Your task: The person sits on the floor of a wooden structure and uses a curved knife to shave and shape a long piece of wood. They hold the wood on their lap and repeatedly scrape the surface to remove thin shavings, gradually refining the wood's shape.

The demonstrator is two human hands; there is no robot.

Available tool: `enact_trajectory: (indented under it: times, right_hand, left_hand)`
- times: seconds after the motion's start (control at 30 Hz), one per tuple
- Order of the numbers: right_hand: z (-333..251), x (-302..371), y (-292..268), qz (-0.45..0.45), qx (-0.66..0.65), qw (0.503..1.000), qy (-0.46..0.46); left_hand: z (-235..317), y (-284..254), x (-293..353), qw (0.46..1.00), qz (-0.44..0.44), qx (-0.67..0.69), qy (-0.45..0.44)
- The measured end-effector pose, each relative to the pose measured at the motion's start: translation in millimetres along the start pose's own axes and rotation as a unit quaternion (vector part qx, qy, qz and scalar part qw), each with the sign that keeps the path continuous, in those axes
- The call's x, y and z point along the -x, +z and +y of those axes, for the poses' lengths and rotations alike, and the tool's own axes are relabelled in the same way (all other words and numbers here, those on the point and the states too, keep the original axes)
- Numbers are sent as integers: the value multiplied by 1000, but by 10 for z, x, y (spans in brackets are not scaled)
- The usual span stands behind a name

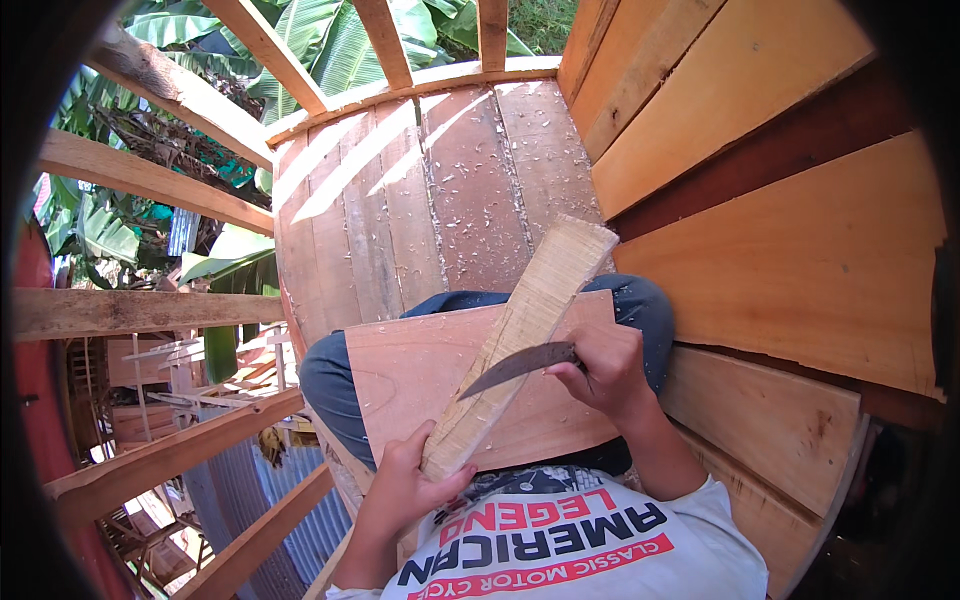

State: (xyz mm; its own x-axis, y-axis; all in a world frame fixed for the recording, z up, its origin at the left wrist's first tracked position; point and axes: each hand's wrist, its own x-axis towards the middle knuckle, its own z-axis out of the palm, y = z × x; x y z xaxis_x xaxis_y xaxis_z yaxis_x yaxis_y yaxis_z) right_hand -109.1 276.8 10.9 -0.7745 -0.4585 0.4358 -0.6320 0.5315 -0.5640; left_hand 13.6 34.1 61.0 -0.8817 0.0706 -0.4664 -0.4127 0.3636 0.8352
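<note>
My left hand point(410, 482) grips the near end of a pale wooden strip point(540, 290), thumb on one side and fingers on the other. The strip slants away from me to the upper right, its far end past my knees. In my right hand point(610, 365) is a knife with a dark, curved blade point(515, 366); my fingers wrap its handle and hide it. The blade lies across the strip, its tip pointing left toward the strip's left edge. Under both rests a flat wooden board point(395, 365) laid across my crossed legs.
Wood shavings are scattered over the plank floor point(385, 240) ahead. A plank wall point(780, 265) stands close on my right. Spaced wooden rails point(150, 312) border the left and far sides, with banana leaves point(330, 50) and corrugated metal sheets point(290, 490) beyond them.
</note>
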Motion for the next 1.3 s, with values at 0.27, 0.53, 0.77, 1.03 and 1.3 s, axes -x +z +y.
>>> enact_trajectory:
  times: [0.27,0.53,0.77,1.03,1.3]
  right_hand:
    - [-5,44,91,-39,-111,992,-36]
    - [-1,93,156,23,-149,973,175]
    - [76,116,118,-40,-157,957,241]
    - [67,106,145,-21,-192,947,257]
    - [-5,72,126,-7,-148,957,251]
  left_hand:
    - [-4,27,-12,998,-8,50,-26]
    - [-183,4,-18,999,2,42,-2]
    - [-240,58,16,999,7,25,-23]
    - [-253,88,85,998,-4,24,-59]
    - [-373,61,53,1000,-11,-1,-12]
